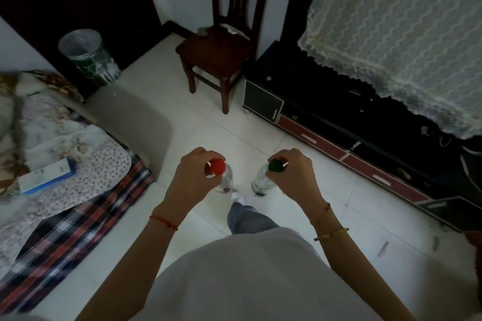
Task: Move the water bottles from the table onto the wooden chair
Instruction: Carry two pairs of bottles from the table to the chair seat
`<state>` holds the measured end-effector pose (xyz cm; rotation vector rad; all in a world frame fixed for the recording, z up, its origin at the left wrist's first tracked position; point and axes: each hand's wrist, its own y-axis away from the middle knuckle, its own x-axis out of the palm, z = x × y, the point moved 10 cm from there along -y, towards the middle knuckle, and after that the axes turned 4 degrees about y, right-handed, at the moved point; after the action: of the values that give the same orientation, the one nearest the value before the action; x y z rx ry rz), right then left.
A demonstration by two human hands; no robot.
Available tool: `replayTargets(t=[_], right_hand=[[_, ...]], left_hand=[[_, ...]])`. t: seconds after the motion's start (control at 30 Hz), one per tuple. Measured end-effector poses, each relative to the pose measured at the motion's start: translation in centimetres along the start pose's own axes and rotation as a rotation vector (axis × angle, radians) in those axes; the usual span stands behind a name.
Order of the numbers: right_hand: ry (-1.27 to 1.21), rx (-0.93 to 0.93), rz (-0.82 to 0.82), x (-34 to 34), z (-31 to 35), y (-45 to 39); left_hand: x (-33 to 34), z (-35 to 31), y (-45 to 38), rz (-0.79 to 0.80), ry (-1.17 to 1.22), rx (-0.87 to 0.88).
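Observation:
My left hand grips a clear water bottle with a red cap by its neck, held upright over the white tiled floor. My right hand grips a second clear bottle with a green cap the same way. Both bottles hang side by side in front of my body. The dark wooden chair stands ahead against the far wall, its seat bare except for something small and pale at the back edge.
A low black and red cabinet runs along the right, with a lace cloth draped above it. A bed with patterned covers fills the left. A waste bin stands at the far left of the chair.

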<state>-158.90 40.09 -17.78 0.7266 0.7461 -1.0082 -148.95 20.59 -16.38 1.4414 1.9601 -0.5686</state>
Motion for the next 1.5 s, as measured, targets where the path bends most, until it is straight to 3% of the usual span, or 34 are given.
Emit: replayTargets(t=[0.3,0.53,1.1,1.5], right_hand=[[0.029,-0.130,0.083,1.5,10.7,-19.4],[0.041,-0.127,0.092,3.9,17.9,-32.4],[-0.086,0.089,-0.057,10.0,31.9,-54.1],[-0.100,0.163,-0.117,9.6,31.8,-67.2]], left_hand=[[-8.1,5.2,-16.3,-0.106,0.017,-0.064],[-13.9,10.6,-28.5,-0.144,0.059,-0.096],[-25.5,22.8,-55.5,0.134,0.034,0.094],[-23.6,24.5,-71.2,0.241,0.020,0.166]])
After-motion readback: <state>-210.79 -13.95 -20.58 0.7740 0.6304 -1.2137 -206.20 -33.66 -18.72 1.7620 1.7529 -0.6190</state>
